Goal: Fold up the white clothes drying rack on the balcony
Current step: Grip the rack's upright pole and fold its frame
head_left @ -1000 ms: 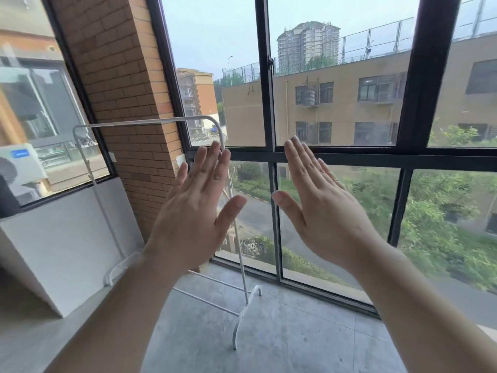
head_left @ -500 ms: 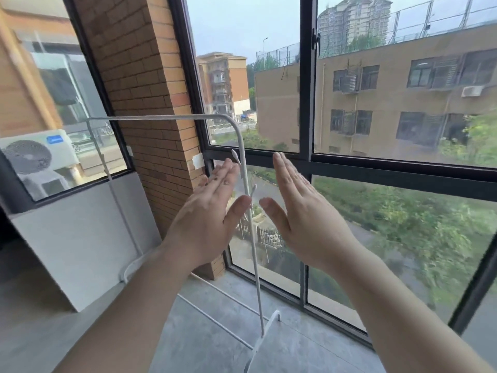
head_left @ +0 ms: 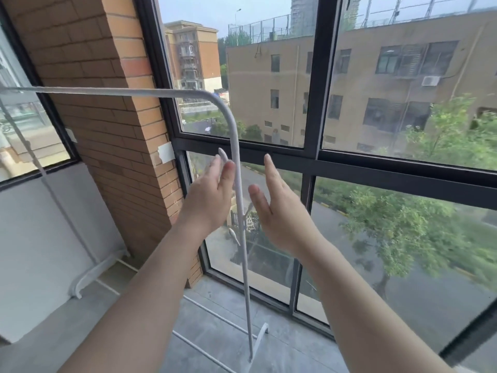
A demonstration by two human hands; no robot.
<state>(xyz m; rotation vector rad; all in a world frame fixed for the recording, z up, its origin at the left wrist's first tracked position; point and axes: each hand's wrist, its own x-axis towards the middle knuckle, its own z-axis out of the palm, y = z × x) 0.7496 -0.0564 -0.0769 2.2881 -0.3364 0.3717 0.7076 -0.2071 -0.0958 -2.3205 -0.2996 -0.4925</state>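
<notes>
The white clothes drying rack point(head_left: 150, 93) stands unfolded along the window: a thin tube frame with a top bar, a curved right corner and a right upright that runs down to a foot on the floor. Small white hooks stick out of that upright. My left hand point(head_left: 212, 196) is held flat just left of the upright, fingers straight and apart from it or barely brushing it. My right hand point(head_left: 279, 208) is held flat just right of the upright, palm facing left. Neither hand holds anything.
A brick pillar point(head_left: 107, 125) stands behind the rack on the left. Black-framed floor-to-ceiling windows point(head_left: 312, 157) run close behind the upright. A white low wall point(head_left: 40, 232) closes the left side. The rack's left foot point(head_left: 91, 273) and low rails lie on the grey tiled floor point(head_left: 215, 343).
The view has moved closer to the rack. Both hands have reached forward and turned edge-on, and now flank the right upright instead of hovering in front of it.
</notes>
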